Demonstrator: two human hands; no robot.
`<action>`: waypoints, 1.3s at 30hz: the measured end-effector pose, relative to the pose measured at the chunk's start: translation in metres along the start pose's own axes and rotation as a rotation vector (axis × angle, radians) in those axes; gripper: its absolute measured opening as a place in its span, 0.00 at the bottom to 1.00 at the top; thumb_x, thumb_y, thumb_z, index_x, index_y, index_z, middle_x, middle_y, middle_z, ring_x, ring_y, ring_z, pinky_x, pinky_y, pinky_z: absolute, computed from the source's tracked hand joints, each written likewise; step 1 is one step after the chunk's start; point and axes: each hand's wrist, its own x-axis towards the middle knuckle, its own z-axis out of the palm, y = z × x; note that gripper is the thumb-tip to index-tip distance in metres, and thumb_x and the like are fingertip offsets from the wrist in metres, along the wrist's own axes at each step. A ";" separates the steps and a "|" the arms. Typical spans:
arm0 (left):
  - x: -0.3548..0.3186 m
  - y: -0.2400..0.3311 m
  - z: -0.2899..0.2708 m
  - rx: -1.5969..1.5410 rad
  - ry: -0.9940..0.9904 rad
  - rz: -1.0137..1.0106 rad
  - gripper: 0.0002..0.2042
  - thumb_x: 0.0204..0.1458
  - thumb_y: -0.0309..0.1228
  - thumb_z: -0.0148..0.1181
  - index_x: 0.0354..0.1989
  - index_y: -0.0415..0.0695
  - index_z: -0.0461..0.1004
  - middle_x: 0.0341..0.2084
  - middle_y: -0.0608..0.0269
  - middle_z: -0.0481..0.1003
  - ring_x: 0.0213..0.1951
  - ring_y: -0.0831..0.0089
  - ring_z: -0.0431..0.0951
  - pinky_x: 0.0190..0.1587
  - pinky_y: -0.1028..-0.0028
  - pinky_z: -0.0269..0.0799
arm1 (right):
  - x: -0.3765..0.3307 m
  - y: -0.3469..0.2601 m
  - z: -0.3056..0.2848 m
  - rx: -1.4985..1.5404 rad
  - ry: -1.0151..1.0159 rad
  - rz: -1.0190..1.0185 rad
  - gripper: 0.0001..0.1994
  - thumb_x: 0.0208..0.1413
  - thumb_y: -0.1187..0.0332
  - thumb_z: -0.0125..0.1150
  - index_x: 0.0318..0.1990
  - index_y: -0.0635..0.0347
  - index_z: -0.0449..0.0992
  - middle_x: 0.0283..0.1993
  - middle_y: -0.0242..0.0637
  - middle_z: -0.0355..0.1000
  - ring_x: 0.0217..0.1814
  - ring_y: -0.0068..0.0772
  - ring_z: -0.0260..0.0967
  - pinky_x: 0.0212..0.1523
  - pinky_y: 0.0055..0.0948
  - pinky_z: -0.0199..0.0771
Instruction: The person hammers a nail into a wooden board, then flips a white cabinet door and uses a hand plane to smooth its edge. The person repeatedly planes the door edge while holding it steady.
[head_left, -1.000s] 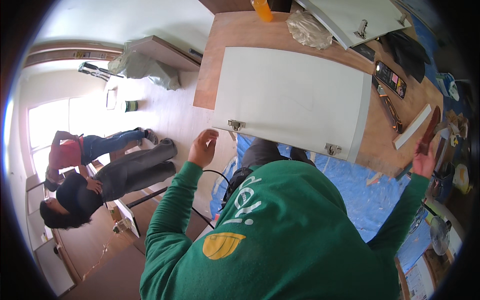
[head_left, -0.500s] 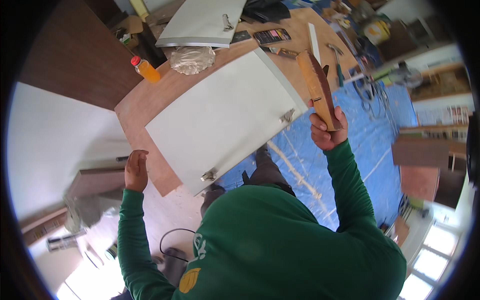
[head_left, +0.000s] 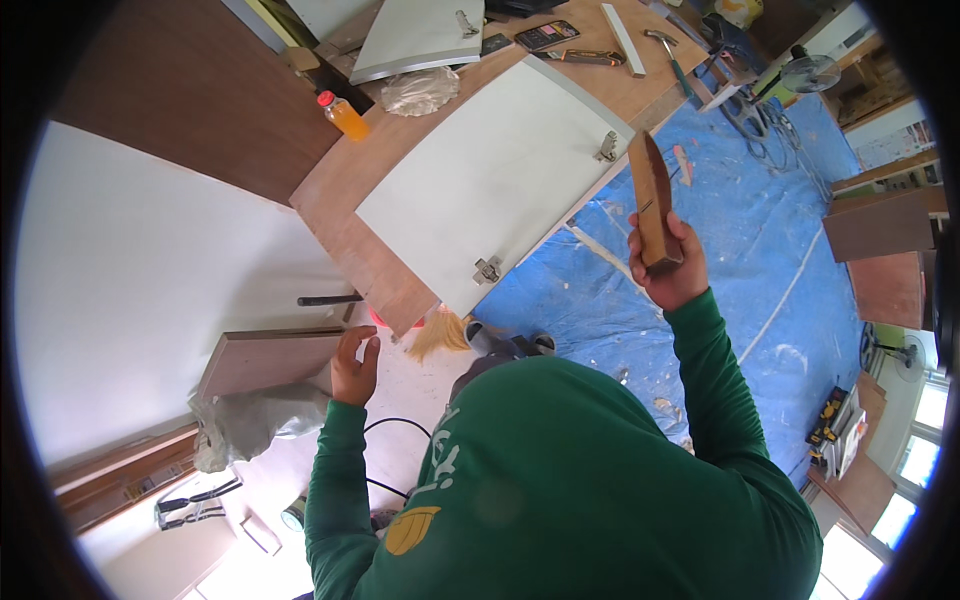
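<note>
My right hand [head_left: 682, 268] grips the lower end of a wooden hand plane [head_left: 650, 190], held upright in the air with its narrow slot showing. The plane is just off the right edge of a white cabinet door [head_left: 480, 180]. This door lies on a plywood worktop [head_left: 330, 185] and carries one metal hinge [head_left: 487, 270] near its front corner and another hinge [head_left: 607, 147] farther right. Near the worktop's front left corner, my left hand [head_left: 354, 368] hangs empty, its fingers loosely bent and the thumb apart.
On the worktop are an orange drink bottle [head_left: 343, 116], a crumpled plastic bag [head_left: 420, 92], a second white door [head_left: 415, 40], a phone [head_left: 547, 36], a utility knife [head_left: 592, 57] and a hammer [head_left: 670, 62]. Blue sheeting [head_left: 770, 230] covers the floor at right. Broom bristles [head_left: 440, 335] show below the worktop corner.
The worktop and door have shifted up and to the right in view, and the broom bristles have appeared. The plane is lower and turned slightly, still in my right hand. My left hand stays empty.
</note>
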 end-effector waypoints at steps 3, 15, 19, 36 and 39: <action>-0.011 0.002 -0.006 -0.003 0.028 -0.025 0.09 0.59 0.23 0.59 0.46 0.39 0.78 0.45 0.51 0.81 0.47 0.55 0.82 0.52 0.63 0.77 | -0.012 0.033 -0.024 -0.178 0.180 0.008 0.25 0.69 0.47 0.52 0.52 0.64 0.72 0.31 0.43 0.76 0.21 0.33 0.70 0.20 0.28 0.64; 0.148 0.042 0.014 0.175 -0.303 0.564 0.11 0.61 0.33 0.62 0.44 0.37 0.79 0.41 0.47 0.81 0.46 0.47 0.80 0.51 0.56 0.76 | -0.061 0.147 -0.042 -0.204 0.479 0.062 0.27 0.69 0.45 0.52 0.53 0.66 0.72 0.28 0.43 0.77 0.17 0.28 0.65 0.18 0.26 0.59; 0.241 0.036 0.033 0.190 -0.351 0.711 0.11 0.61 0.33 0.63 0.45 0.39 0.79 0.41 0.49 0.81 0.46 0.48 0.80 0.51 0.56 0.75 | -0.042 0.160 -0.013 0.032 0.504 -0.058 0.27 0.68 0.45 0.53 0.54 0.65 0.72 0.29 0.43 0.77 0.18 0.27 0.63 0.19 0.24 0.58; 0.342 0.015 0.206 0.319 -0.256 0.904 0.26 0.64 0.51 0.55 0.67 0.55 0.72 0.72 0.57 0.62 0.74 0.53 0.55 0.77 0.47 0.41 | 0.038 0.168 0.054 0.306 0.505 -0.363 0.26 0.71 0.50 0.45 0.63 0.62 0.70 0.50 0.46 0.75 0.32 0.34 0.74 0.15 0.25 0.63; 0.342 0.008 0.207 0.313 -0.241 0.928 0.26 0.63 0.52 0.55 0.67 0.55 0.72 0.72 0.56 0.63 0.74 0.51 0.56 0.76 0.46 0.42 | 0.047 0.183 0.036 0.308 0.556 -0.365 0.25 0.70 0.51 0.47 0.62 0.61 0.70 0.51 0.44 0.75 0.35 0.35 0.74 0.15 0.26 0.62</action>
